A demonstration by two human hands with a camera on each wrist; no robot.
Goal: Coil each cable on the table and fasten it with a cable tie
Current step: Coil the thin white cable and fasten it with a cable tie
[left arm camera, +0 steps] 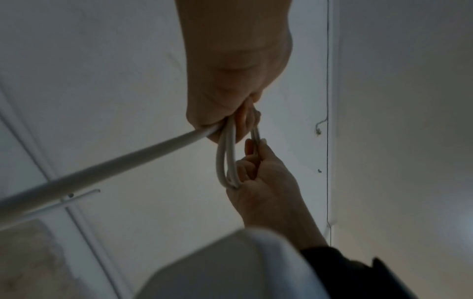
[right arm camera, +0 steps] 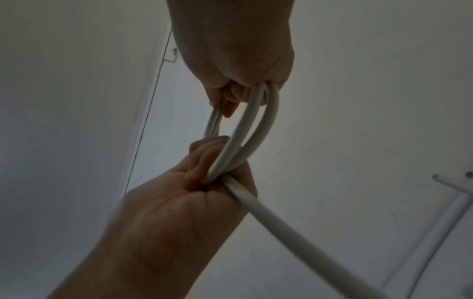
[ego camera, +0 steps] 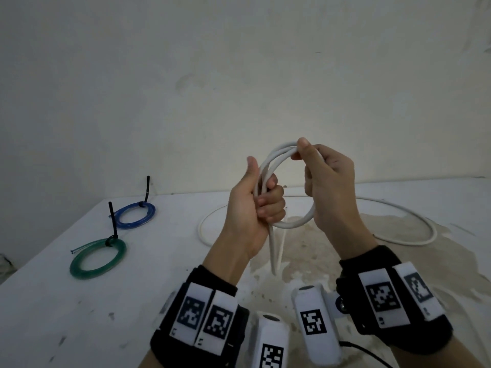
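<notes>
A white cable point(ego camera: 297, 223) is wound into a small coil of a few loops, held up above the table point(ego camera: 79, 314). My left hand point(ego camera: 265, 200) grips the coil's left side in a fist, thumb up. My right hand point(ego camera: 300, 152) pinches the top of the coil. A short tail hangs down from the left fist. The rest of the cable point(ego camera: 406, 244) lies in a wide loop on the table behind. In the left wrist view the left hand point(left arm camera: 238, 113) and right hand point(left arm camera: 263, 182) hold the loops point(left arm camera: 227, 161). The right wrist view shows the coil point(right arm camera: 258, 129) between both hands.
At the table's left lie a blue coil point(ego camera: 136, 215) and a green coil point(ego camera: 98, 258), each bound with a black cable tie that sticks up. A thin white strip point(ego camera: 282, 245) lies on the table below the hands. A bare wall stands behind the table.
</notes>
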